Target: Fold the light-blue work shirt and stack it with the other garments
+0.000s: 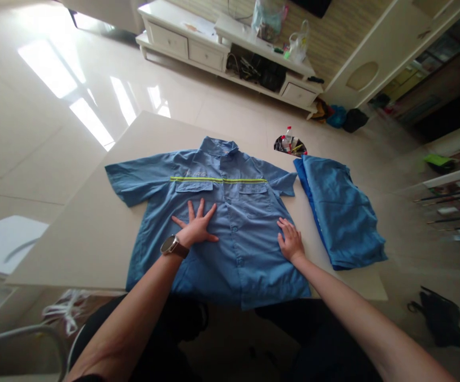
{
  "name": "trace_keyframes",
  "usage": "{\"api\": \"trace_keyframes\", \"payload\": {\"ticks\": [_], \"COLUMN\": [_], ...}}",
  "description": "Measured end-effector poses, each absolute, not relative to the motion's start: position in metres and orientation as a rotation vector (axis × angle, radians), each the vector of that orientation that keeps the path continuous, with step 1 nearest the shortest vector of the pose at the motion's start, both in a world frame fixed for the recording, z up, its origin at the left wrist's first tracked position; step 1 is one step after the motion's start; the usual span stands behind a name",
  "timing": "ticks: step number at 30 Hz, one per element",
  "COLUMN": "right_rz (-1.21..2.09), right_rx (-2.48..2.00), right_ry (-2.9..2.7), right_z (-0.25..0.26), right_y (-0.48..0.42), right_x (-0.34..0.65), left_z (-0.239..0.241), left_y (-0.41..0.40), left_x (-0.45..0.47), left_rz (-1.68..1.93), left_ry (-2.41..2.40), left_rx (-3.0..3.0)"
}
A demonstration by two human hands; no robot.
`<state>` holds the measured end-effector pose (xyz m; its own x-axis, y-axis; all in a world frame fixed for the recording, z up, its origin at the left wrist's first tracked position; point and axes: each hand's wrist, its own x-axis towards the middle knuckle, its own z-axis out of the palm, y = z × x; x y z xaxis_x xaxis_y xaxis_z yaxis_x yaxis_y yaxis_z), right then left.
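From the head camera, looking down over the person's arms: the blue work shirt lies front-up and spread wide on the pale table, collar at the far edge from the hands, hem hanging just off the near edge. The left hand, a watch on its wrist, is flat on the chest panel with fingers fanned wide, palm down, gripping nothing, only pressing. The right hand is flat too, fingers loosely together, resting on the shirt's side seam right where cloth meets table, and it holds nothing either. Just beyond the left fingertips runs the yellow reflective stripe across both chest pockets. Out past the right hand, near but not touching, sits a folded blue garment, and beyond that a small bag of odds and ends near the table's far corner. This shirt looks light and limp, I'd say: woven cloth that creases where pushed and slides easily on that smooth tabletop, so flat palms suit it for smoothing. The button placket and collar look like the stiffer parts. For lifting, I'd judge the shoulder seams, the sleeve ends or the hem corners the sensible places to pinch, since the middle would just sag and bunch.
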<state>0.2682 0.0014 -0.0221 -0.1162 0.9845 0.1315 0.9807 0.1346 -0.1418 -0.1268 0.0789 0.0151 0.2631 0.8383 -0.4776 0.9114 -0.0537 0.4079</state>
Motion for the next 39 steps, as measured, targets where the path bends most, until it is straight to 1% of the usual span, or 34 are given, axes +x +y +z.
{"api": "trace_keyframes", "payload": {"ticks": [13,18,21,25,29,32,35,39], "right_rz": [-0.015,-0.049,-0.054,-0.074,-0.026,0.016,0.015,0.062], "right_rx": [-1.947,-2.036,-2.044,-2.022,-1.992,-1.875,-1.787,-1.716], "right_ry": [-2.21,-2.164,-2.126,-2.05,-2.067,-2.193,-2.296,-2.427], "right_z": [-0.023,-0.027,-0.031,-0.038,-0.042,-0.037,-0.03,-0.029], "right_y": [0.026,0.033,0.034,0.028,0.012,-0.013,-0.05,-0.092], "right_x": [0.271,0.275,0.274,0.269,0.268,0.272,0.277,0.279], "left_z": [0.014,0.029,0.039,0.038,0.022,0.018,0.026,0.039], "left_y": [0.093,0.09,0.07,0.029,0.012,0.028,0.043,0.023], "left_x": [-0.134,-0.122,-0.105,-0.085,-0.093,-0.116,-0.136,-0.129], "left_rz": [0.171,0.205,0.186,-0.007,-0.116,-0.051,0.038,0.18], "left_ry": [1.61,1.789,1.854,1.859,1.782,1.732,1.706,1.841], "left_rx": [2.001,2.037,2.087,1.905,1.811,1.912,2.036,2.006]}}
